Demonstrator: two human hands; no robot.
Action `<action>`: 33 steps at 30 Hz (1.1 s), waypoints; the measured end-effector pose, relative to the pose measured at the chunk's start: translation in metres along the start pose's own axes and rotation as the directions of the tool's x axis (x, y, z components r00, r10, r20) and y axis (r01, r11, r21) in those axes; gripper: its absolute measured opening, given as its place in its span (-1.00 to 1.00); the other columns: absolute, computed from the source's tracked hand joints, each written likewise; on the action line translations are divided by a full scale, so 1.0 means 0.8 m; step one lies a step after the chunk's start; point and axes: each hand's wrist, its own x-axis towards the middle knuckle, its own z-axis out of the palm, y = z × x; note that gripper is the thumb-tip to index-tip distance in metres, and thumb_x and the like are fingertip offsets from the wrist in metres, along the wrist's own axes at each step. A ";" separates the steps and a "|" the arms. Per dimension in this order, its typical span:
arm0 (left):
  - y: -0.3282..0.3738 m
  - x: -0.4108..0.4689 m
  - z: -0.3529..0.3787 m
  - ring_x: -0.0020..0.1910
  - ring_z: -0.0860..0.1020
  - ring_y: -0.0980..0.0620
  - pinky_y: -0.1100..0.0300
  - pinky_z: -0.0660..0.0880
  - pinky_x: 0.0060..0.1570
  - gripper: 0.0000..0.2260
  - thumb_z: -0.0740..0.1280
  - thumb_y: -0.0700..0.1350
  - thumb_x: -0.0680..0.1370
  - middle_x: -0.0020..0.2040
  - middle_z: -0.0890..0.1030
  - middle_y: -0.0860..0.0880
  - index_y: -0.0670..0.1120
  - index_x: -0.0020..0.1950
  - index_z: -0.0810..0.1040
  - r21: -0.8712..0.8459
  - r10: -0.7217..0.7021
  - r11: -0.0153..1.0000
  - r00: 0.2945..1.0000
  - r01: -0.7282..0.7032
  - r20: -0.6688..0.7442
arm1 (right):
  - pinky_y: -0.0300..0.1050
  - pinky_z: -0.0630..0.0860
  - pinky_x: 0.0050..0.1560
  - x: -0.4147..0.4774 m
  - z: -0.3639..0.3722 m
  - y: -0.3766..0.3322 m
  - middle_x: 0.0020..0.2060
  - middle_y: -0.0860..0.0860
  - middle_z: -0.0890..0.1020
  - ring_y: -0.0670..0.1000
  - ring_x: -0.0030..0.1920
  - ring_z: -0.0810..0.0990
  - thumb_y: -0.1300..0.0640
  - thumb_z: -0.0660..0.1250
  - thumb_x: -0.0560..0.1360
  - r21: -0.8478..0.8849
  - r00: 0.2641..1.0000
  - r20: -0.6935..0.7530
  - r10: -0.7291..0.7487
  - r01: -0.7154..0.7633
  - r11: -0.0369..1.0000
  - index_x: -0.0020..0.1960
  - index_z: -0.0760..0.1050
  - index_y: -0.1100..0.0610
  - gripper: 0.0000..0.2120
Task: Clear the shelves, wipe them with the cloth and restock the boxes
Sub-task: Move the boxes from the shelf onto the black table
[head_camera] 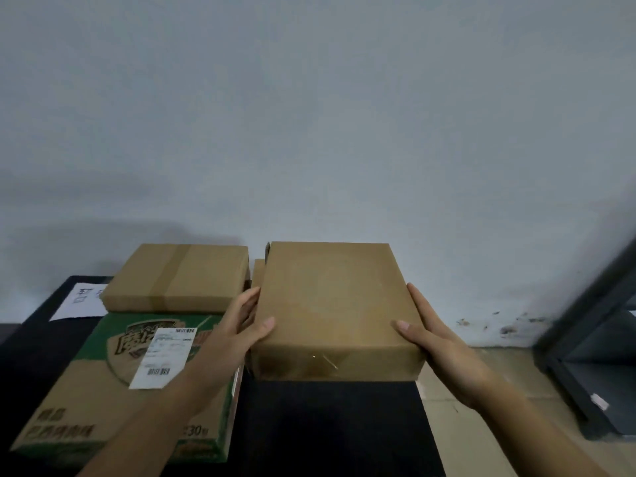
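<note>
Left hand (241, 327) and right hand (438, 342) clamp plain cardboard box (332, 304) by its sides, thumbs on top. Side-squeeze only: may slip onto black table (330, 428).

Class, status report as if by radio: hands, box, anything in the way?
Left hand and right hand grip plain brown box by its sides. Box above black table, lifted or resting unclear. Taped box and green printed box close on left.
</note>
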 end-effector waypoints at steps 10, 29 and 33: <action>-0.102 0.026 0.009 0.26 0.48 0.18 0.25 0.44 0.03 -0.52 0.32 -0.23 0.61 0.35 0.48 0.15 0.14 0.45 0.33 -0.074 -0.238 0.970 0.968 0.233 -0.079 | -0.15 0.45 0.30 0.064 0.001 0.095 0.34 -0.36 0.43 -0.20 0.30 0.50 0.00 0.45 0.52 0.034 0.982 0.115 0.151 -0.156 0.987 0.57 0.06 -0.37 -0.20; -0.239 0.078 0.012 0.19 0.47 0.11 0.07 0.46 0.18 -0.41 0.24 -0.30 0.61 0.34 0.42 0.08 0.10 0.54 0.13 0.061 -0.495 0.859 0.855 0.508 -0.153 | 0.07 0.47 0.35 0.137 0.046 0.236 0.34 -0.20 0.42 -0.04 0.29 0.48 0.18 0.30 0.63 -0.081 0.896 0.113 0.429 -0.422 0.903 0.60 0.01 -0.25 -0.28; -0.255 0.091 0.015 0.22 0.46 0.06 0.08 0.46 0.21 -0.38 0.22 -0.27 0.62 0.36 0.40 0.07 0.08 0.60 0.07 0.076 -0.516 0.841 0.837 0.535 -0.184 | 0.10 0.44 0.37 0.152 0.055 0.253 0.33 -0.16 0.38 -0.02 0.29 0.45 0.18 0.30 0.63 -0.106 0.873 0.111 0.474 -0.464 0.880 0.61 -0.01 -0.20 -0.28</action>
